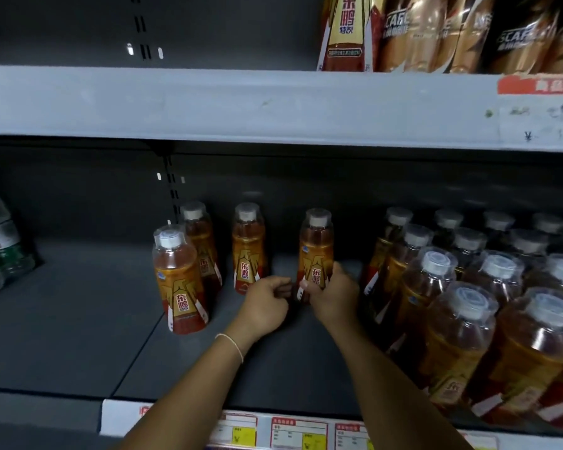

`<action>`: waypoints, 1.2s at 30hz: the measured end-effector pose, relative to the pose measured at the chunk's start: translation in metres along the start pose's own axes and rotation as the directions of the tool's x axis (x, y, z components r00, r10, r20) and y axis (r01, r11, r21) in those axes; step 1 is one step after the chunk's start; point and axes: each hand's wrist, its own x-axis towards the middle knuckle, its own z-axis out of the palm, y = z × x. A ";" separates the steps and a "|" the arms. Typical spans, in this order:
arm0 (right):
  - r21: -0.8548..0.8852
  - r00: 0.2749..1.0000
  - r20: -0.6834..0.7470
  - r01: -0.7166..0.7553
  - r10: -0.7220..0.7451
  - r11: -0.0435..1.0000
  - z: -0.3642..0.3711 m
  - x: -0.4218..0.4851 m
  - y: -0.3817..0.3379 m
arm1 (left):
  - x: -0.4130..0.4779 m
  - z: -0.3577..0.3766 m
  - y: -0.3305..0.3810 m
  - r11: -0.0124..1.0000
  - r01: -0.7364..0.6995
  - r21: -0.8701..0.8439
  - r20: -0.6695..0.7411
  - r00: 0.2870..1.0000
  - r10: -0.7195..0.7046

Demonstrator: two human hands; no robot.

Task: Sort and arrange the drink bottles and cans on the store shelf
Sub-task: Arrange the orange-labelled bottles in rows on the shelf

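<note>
Two bare forearms reach over the price tags [299, 430] on the near shelf edge. The right hand [333, 295] closes its grip around the lower label of an upright orange drink bottle [316, 251], mid-shelf. The left hand [267, 303] curls just beside its base; whether it holds anything is unclear. Held so low, the bottle could tip into the packed rows [468, 303] at right. Three matching bottles [179, 277] stand loosely at left
</note>
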 end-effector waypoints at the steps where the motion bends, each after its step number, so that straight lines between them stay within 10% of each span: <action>1: -0.003 1.000 0.001 -0.008 0.008 1.000 0.002 0.002 0.000 | 0.000 -0.003 -0.001 0.999 0.006 0.038 -0.020 1.000 -0.005; 10: 0.003 1.000 0.003 -0.015 0.015 1.000 0.009 0.013 0.004 | -0.011 -0.036 -0.002 0.941 -0.012 0.339 -0.379 0.914 0.148; 21: -0.028 0.999 0.023 -0.039 0.040 0.999 0.003 0.009 0.000 | 0.022 -0.029 -0.008 0.934 0.246 0.257 -0.342 0.928 -0.151; 36: 0.095 0.986 -0.058 0.162 -0.157 0.982 -0.008 -0.031 0.001 | 0.006 -0.021 -0.017 0.936 0.173 0.308 -0.346 0.937 -0.059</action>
